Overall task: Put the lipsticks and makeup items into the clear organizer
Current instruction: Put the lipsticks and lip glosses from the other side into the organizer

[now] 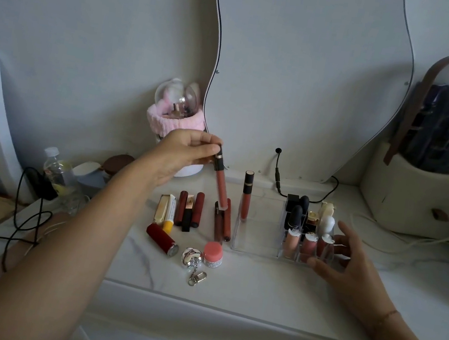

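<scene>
My left hand [185, 153] pinches the black cap of a coral lip gloss tube [221, 188], held tilted above the loose lipsticks [222, 223] on the white counter. The clear organizer [255, 246] sits to the right. A matching gloss tube [245, 199] stands upright in its left section, and several lipsticks and glosses [308, 242] fill its right compartments. My right hand [348, 265] rests open against the organizer's right front corner. More lipsticks [189, 211], a red lipstick [162, 238] and a pink-lidded jar [212, 254] lie left of the organizer.
A silver keychain charm [192, 257] lies near the counter's front. A wavy mirror [303, 79] leans behind, with a black cable [279, 178] under it. A pink-banded dome holder [177, 116], a water bottle [55, 171] and a beige storage case [423, 196] stand around.
</scene>
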A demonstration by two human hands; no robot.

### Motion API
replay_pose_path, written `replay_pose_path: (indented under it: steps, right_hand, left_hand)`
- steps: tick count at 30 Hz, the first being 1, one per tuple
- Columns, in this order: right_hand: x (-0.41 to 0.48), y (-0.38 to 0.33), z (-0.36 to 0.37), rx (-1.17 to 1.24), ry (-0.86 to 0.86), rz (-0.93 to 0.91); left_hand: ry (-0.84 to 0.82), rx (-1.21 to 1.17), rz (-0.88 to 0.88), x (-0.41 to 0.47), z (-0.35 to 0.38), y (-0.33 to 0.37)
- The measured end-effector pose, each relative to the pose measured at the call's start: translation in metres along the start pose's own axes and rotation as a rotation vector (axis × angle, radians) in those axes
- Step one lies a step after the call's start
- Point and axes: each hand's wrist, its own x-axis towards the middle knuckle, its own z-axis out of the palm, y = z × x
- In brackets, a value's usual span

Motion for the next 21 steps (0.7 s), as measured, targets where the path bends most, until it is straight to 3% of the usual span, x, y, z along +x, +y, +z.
replay_pose_path:
  steps: [7, 21]
  right_hand:
    - [0.0, 0.0, 0.001, 0.006, 0.006, 0.005]
    - [0.001, 0.002, 0.0, 0.0, 0.01, -0.004]
  left_hand:
    - [-0.086, 0.045, 0.173, 0.005, 0.043, 0.035]
    - [-0.095, 0.303, 0.03, 0.019, 0.076, -0.019]
